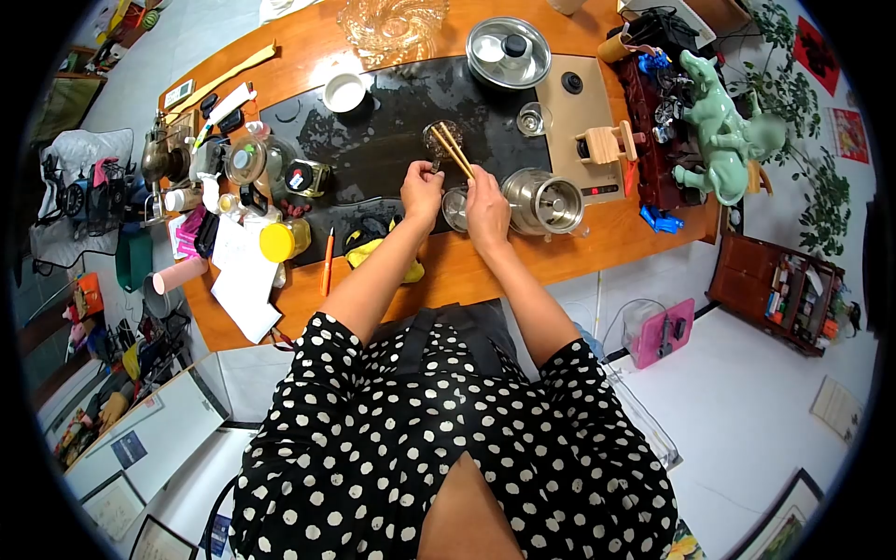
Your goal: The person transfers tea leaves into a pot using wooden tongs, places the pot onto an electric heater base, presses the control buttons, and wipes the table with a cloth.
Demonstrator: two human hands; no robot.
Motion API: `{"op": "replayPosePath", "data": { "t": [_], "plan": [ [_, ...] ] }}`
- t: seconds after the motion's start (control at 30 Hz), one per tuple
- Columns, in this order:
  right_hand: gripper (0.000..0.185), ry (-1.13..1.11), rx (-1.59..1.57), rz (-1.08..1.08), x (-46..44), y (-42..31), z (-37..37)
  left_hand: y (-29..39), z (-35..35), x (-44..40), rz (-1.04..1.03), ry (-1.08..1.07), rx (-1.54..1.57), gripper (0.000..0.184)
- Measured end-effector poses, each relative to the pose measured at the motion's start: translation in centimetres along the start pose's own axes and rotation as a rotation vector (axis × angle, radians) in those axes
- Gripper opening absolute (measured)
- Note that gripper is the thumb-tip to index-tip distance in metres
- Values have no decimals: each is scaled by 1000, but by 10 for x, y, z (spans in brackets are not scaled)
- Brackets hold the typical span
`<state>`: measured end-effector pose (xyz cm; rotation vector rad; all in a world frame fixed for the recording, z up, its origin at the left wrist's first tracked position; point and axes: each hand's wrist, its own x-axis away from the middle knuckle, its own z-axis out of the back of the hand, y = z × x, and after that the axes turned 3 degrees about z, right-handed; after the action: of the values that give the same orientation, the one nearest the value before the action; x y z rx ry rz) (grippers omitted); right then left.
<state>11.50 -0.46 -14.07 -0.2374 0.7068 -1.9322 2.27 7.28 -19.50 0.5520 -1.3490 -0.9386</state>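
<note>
Left hand (422,196): grip closed, pinching the short handle of a small round utensil (441,138); contents too small to tell. The utensil lies over the black tray (397,145), forward of both hands.

Right hand (487,213): grip pinching a pair of wooden chopsticks (455,154), slanted forward and leftward, their far ends over the round utensil.

Beside the right hand: one clear glass vessel (454,211), on its left; one metal kettle (541,201), on its right, open at the top.

On the tray: one white bowl (345,92), at the far left; one dark-lidded jar (307,177), on the left side.

On the table (560,254): one lidded pot (509,53), at the far side; one yellow-lidded jar (284,241), left; one orange pen (328,263), near edge; one pale green animal figurine (719,126), far right, above a dark red stand.
</note>
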Motion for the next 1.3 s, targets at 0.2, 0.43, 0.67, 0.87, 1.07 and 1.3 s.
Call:
{"op": "replayPosePath", "data": {
  "t": [0.2,0.43,0.67,0.87,1.07,1.3],
  "plan": [
    [24,56,-159,-159,-3,13,-15,-16,-6,-13,-109,142,-198,21],
    [24,-6,-186,-223,-6,13,-18,-13,-5,-9,-214,160,-238,19],
    [24,22,-153,-152,-4,9,-14,-6,-4,-4,-254,188,-281,18],
    [23,37,-116,-89,-3,9,-17,-4,-2,-1,-301,198,-327,17],
    [23,25,-71,-106,-4,4,-14,-1,1,1,-343,178,-369,16],
    [25,-9,-57,-152,-6,-2,-9,4,4,4,-432,185,-426,15]
  ]
}}
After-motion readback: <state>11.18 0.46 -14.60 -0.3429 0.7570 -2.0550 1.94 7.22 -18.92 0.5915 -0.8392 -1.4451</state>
